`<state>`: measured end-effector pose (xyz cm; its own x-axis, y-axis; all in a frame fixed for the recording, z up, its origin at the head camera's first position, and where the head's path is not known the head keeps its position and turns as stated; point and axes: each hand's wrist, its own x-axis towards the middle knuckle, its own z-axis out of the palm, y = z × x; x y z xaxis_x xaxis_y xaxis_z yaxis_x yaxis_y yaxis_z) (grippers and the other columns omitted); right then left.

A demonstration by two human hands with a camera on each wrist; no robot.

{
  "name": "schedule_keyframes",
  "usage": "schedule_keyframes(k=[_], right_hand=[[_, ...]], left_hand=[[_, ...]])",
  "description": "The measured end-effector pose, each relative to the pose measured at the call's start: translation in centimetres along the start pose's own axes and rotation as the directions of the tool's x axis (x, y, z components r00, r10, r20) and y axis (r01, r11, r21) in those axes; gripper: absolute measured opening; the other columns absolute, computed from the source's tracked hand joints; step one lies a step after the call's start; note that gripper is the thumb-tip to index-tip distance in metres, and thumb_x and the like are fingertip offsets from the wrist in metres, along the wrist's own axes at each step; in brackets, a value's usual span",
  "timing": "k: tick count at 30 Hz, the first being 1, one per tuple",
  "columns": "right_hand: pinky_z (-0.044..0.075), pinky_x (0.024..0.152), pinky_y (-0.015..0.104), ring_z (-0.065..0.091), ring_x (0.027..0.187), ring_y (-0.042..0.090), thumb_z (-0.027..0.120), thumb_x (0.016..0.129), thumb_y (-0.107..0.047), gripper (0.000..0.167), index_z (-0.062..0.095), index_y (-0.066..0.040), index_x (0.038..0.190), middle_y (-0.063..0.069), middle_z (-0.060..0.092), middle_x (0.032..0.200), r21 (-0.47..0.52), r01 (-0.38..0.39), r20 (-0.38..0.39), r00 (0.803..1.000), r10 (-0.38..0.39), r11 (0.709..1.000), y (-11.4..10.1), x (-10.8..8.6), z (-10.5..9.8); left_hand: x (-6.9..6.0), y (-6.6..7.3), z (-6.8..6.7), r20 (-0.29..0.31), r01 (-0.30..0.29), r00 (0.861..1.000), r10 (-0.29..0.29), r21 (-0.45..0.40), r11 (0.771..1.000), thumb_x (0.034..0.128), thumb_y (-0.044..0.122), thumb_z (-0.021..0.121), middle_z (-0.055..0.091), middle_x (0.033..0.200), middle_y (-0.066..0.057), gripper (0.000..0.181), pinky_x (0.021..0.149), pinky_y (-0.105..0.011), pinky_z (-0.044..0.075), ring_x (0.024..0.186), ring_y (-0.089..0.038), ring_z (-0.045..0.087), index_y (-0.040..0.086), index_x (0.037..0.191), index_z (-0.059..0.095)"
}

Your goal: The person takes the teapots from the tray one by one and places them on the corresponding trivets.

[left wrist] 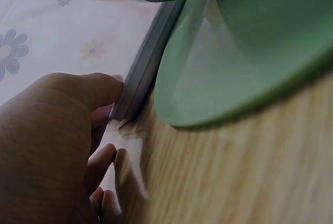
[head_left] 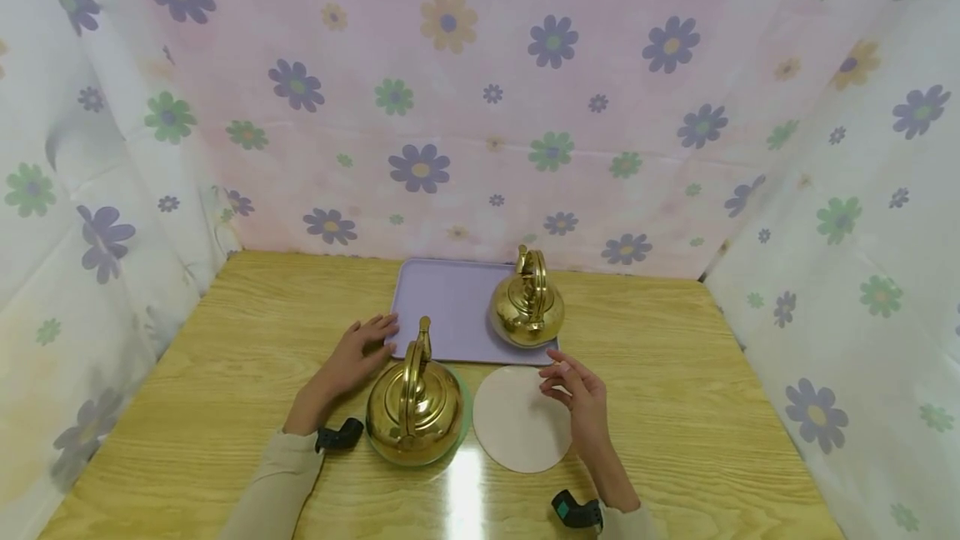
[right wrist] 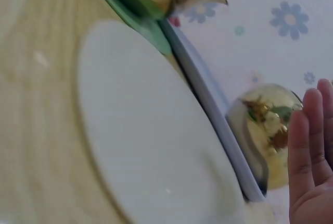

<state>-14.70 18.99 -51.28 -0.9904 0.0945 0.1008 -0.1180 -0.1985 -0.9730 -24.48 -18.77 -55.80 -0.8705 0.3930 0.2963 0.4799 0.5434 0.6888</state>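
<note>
A lilac tray (head_left: 442,302) lies at the back of the table, with a smaller golden kettle (head_left: 513,319) on its right part. A larger golden kettle (head_left: 386,419) stands in front of the tray on a round green mat (left wrist: 197,99). Beside it lies a round off-white mat (head_left: 521,427). My left hand (head_left: 351,363) is at the tray's left end, and in the left wrist view its thumb meets the tray's corner. Near the front right corner of the tray is my right hand (head_left: 583,397), fingers loosely bent and holding nothing; whether it touches the tray I cannot tell.
The wooden table (head_left: 675,407) has flowered curtains (head_left: 480,123) behind it and on both sides. The tray's far edge lies close to the back curtain. A black wrist camera (head_left: 340,436) sits close to the larger kettle's left side.
</note>
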Motion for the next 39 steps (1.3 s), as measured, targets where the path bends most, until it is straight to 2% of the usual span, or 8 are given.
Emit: schedule_keyframes(k=[5,10,13,16,21,27,35,39], right_hand=[[0.061,0.081,0.026,0.07,0.081,0.01,0.049,0.109,-0.02,0.047,0.052,0.021,0.133,-0.002,0.075,0.089,0.017,0.054,-0.011,0.998,-0.054,0.998,-0.5,1.5,-1.1],[0.06,0.085,0.026,0.071,0.085,0.012,0.049,0.109,-0.021,0.037,0.06,0.006,0.132,-0.001,0.075,0.094,0.046,0.086,-0.026,0.996,-0.084,0.995,-1.2,3.2,-1.4],[0.06,0.085,0.027,0.071,0.085,0.013,0.049,0.109,-0.021,0.031,0.063,-0.002,0.13,-0.001,0.075,0.095,0.1,0.092,-0.065,0.994,-0.085,0.991,-1.7,4.2,-1.1],[0.061,0.084,0.028,0.071,0.085,0.014,0.051,0.109,-0.02,0.028,0.066,-0.004,0.126,0.001,0.074,0.094,0.155,0.104,-0.112,0.99,-0.088,0.982,-2.1,5.2,-0.5],[0.06,0.087,0.028,0.072,0.09,0.015,0.054,0.106,-0.015,0.029,0.065,0.005,0.125,0.002,0.074,0.094,0.21,0.127,-0.167,0.982,-0.093,0.969,-2.8,6.3,0.8],[0.059,0.091,0.027,0.073,0.097,0.014,0.053,0.105,-0.008,0.034,0.058,0.015,0.13,0.002,0.075,0.098,0.243,0.109,-0.173,0.983,-0.067,0.964,-3.2,6.5,2.2],[0.057,0.093,0.025,0.071,0.098,0.011,0.053,0.106,-0.013,0.043,0.052,0.018,0.136,-0.001,0.074,0.104,0.173,0.052,-0.139,0.99,-0.028,0.983,-3.5,6.8,2.9],[0.056,0.093,0.023,0.07,0.099,0.011,0.055,0.105,-0.013,0.044,0.051,0.019,0.136,0.001,0.074,0.107,0.155,0.063,-0.127,0.991,-0.043,0.986,-3.7,7.5,3.1]], left_hand=[[-0.1,0.1,-0.1,0.006,0.004,1.0,-0.004,-0.001,1.0,0.0968,0.008,0.066,0.049,0.15,-0.024,0.041,0.117,-0.073,0.013,0.141,-0.053,0.039,-0.008,0.134,0.061],[0.0,0.0,-0.3,0.014,0.007,1.0,-0.007,0.002,1.0,0.097,0.007,0.066,0.049,0.151,-0.024,0.041,0.117,-0.072,0.012,0.141,-0.052,0.039,-0.008,0.134,0.06],[0.1,0.0,-0.5,0.008,0.005,1.0,-0.005,-0.001,1.0,0.0966,0.007,0.066,0.049,0.15,-0.024,0.04,0.117,-0.073,0.012,0.141,-0.052,0.039,-0.008,0.134,0.061],[0.2,-0.1,-0.7,0.0,-0.002,1.0,0.002,0.006,1.0,0.0966,0.007,0.066,0.05,0.15,-0.024,0.04,0.117,-0.073,0.012,0.141,-0.052,0.039,-0.008,0.133,0.061],[-0.1,-0.2,-0.6,-0.007,-0.007,1.0,0.007,0.012,1.0,0.0966,0.008,0.066,0.05,0.149,-0.024,0.04,0.117,-0.073,0.013,0.14,-0.053,0.04,-0.008,0.133,0.061],[-0.6,-0.2,0.0,-0.015,-0.007,1.0,0.007,0.008,1.0,0.0961,0.009,0.067,0.051,0.148,-0.024,0.04,0.116,-0.074,0.014,0.139,-0.053,0.041,-0.008,0.132,0.062],[-0.5,0.0,0.3,-0.029,-0.01,1.0,0.01,0.01,1.0,0.0963,0.008,0.067,0.052,0.148,-0.023,0.039,0.115,-0.075,0.015,0.139,-0.053,0.042,-0.007,0.132,0.063],[-0.1,-0.1,0.1,-0.025,-0.014,1.0,0.015,0.012,1.0,0.0964,0.008,0.067,0.052,0.148,-0.024,0.039,0.115,-0.075,0.015,0.14,-0.053,0.041,-0.007,0.132,0.063]])
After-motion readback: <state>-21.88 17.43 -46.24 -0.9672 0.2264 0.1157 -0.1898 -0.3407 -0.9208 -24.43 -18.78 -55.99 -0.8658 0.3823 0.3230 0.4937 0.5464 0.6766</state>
